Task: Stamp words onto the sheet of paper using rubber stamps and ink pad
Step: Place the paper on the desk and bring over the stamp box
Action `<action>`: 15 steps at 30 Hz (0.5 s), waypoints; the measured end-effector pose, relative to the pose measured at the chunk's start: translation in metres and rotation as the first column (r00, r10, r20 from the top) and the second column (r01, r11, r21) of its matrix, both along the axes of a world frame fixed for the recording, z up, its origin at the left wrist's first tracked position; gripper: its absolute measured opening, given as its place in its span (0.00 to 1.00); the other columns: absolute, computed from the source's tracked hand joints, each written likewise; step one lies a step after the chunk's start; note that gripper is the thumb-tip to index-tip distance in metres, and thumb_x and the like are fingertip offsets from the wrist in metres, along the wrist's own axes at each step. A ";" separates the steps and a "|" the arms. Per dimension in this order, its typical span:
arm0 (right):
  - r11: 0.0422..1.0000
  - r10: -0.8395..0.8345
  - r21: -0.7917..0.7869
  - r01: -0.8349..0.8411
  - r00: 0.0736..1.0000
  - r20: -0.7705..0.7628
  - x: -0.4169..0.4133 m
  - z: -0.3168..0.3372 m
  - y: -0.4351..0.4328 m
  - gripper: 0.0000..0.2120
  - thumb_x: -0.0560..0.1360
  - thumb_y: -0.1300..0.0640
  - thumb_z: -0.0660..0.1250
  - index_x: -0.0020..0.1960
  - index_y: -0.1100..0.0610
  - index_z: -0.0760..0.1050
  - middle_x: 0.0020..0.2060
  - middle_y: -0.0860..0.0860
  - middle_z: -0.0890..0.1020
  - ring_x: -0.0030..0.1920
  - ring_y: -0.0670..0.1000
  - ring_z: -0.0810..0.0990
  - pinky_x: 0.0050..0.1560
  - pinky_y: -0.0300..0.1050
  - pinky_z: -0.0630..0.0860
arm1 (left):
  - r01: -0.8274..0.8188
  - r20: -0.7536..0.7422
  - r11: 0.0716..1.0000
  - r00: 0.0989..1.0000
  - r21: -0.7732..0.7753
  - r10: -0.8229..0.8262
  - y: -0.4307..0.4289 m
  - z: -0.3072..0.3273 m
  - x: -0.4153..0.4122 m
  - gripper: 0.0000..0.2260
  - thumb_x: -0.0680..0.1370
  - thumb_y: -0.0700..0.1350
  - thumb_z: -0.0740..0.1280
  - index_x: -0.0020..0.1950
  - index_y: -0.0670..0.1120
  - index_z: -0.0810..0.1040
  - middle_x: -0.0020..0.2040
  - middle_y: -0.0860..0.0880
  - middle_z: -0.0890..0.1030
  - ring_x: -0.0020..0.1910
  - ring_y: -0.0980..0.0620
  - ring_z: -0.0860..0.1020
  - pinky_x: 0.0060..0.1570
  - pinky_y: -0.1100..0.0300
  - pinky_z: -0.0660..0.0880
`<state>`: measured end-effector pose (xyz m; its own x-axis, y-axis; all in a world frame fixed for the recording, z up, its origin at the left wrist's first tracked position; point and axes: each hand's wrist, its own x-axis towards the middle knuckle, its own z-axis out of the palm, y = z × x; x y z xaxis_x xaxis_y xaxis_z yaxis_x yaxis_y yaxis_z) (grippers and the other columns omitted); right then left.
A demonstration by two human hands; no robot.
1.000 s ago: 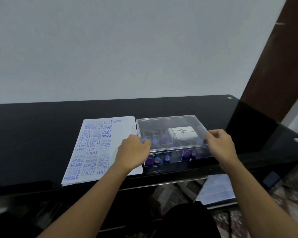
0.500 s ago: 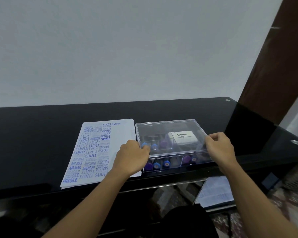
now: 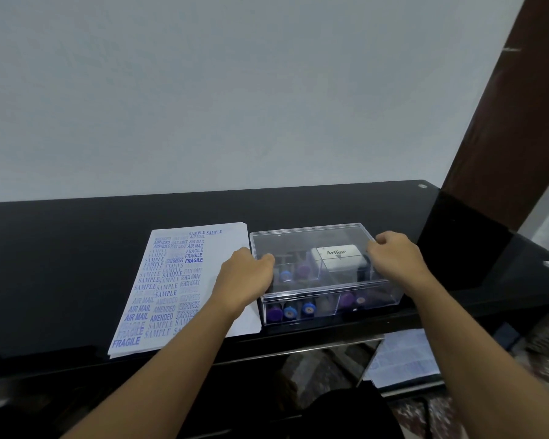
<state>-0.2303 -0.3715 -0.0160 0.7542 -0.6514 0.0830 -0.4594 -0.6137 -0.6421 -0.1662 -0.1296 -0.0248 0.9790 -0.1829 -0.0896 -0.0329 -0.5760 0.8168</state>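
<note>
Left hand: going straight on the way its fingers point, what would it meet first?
The left hand points right, at the clear lid, whose left edge it grips. Going on, it would likely just press into that lid; the stamps under it lie behind the plastic.

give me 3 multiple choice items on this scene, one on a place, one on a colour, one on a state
1. Where does the sheet of paper lie relative to the clear box?
A) to its left
B) to its right
C) on top of it

2. The stamped words on the paper are:
A) red
B) blue
C) green

3. The lid is:
A) lying on the paper
B) missing
C) over the box, gripped by both hands

Answers:
1 A, the paper lies beside the box's left side.
2 B, all the print is blue.
3 C, the left hand and right hand grip its two ends.
</note>
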 end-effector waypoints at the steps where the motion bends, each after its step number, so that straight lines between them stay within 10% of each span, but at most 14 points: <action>1: 1.000 0.005 -0.003 -0.005 1.000 -0.018 0.001 0.000 0.000 0.09 0.78 0.53 0.61 0.48 0.58 0.77 0.44 0.53 0.80 0.40 0.51 0.74 0.36 0.45 0.68 | 0.006 -0.007 1.000 1.000 -0.012 -0.006 -0.001 0.000 0.000 0.11 0.78 0.51 0.61 0.48 0.43 0.74 0.43 0.49 0.78 0.41 0.49 0.76 0.47 0.52 0.79; 15: 0.980 -0.076 0.194 0.048 0.987 0.142 -0.002 0.007 0.005 0.12 0.76 0.55 0.65 0.48 0.62 0.83 0.41 0.57 0.84 0.45 0.58 0.82 0.49 0.57 0.80 | 0.005 0.008 1.000 1.000 -0.018 -0.005 -0.001 0.015 -0.003 0.11 0.77 0.48 0.63 0.37 0.44 0.68 0.33 0.48 0.72 0.32 0.49 0.71 0.34 0.58 0.68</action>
<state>-0.2325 -0.3668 -0.0091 0.7004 -0.7111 0.0618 -0.3837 -0.4481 -0.8074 -0.1692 -0.1304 -0.0097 0.9788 -0.1893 -0.0780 -0.0425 -0.5608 0.8269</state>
